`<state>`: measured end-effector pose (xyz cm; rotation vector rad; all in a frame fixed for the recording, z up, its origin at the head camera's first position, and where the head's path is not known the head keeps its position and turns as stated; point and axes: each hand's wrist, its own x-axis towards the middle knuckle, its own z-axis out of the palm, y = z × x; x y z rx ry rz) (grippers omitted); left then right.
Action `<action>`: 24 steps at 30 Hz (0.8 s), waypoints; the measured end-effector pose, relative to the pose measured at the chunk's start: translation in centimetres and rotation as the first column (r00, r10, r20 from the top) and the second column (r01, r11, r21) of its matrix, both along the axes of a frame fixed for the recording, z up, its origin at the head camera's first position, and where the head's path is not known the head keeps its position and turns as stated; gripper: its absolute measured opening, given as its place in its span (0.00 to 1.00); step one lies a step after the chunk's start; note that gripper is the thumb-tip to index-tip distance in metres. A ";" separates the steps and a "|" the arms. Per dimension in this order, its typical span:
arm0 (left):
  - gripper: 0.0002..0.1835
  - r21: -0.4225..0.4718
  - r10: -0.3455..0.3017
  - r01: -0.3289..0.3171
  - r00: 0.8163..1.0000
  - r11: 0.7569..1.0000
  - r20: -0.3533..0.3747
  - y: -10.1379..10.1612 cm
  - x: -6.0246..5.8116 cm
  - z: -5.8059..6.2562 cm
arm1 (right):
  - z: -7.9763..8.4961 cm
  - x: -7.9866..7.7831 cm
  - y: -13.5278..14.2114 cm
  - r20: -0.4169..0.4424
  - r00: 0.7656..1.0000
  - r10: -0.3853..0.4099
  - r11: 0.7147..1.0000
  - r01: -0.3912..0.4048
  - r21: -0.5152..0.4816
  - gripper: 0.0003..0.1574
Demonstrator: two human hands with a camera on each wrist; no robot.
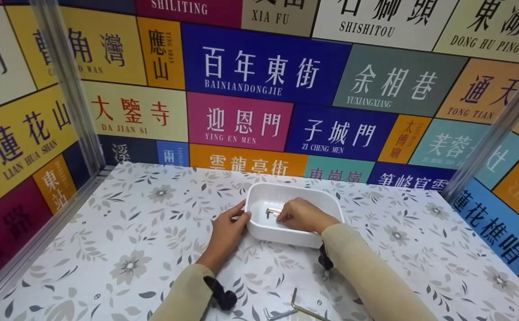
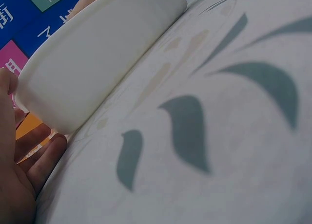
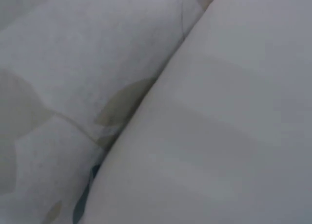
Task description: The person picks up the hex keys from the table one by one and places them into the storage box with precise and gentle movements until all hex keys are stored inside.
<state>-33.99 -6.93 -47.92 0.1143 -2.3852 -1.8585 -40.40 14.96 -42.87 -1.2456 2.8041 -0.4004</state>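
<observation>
A white plastic basin (image 1: 281,237) stands on the table. Against its left end rests my left hand (image 1: 229,229), thumb and fingers touching the outside wall; the left wrist view shows these fingers (image 2: 41,160) loosely extended beside the basin (image 2: 92,63). My right hand (image 1: 304,215) reaches inside with curled fingers, pinching at small L-shaped metal hex keys (image 1: 271,212) near the basin floor. Its fingertips are partly hidden. Only the basin's outer wall (image 3: 204,136) and the tabletop show in the right wrist view.
Near the table's front edge lie a brass-coloured hex key (image 1: 306,310) and a silver hex key (image 1: 279,314), partly cut off by the frame. A floral cloth (image 1: 130,267) covers the table. Behind stands a colourful sign-covered wall (image 1: 259,67) with metal posts (image 1: 69,84).
</observation>
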 end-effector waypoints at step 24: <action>0.28 -0.007 0.009 -0.009 1.000 1.000 0.023 0.0 -0.1 0.1 | 0.1 0.2 -0.3 -0.016 0.991 -0.134 0.990 0.133 -0.040 0.07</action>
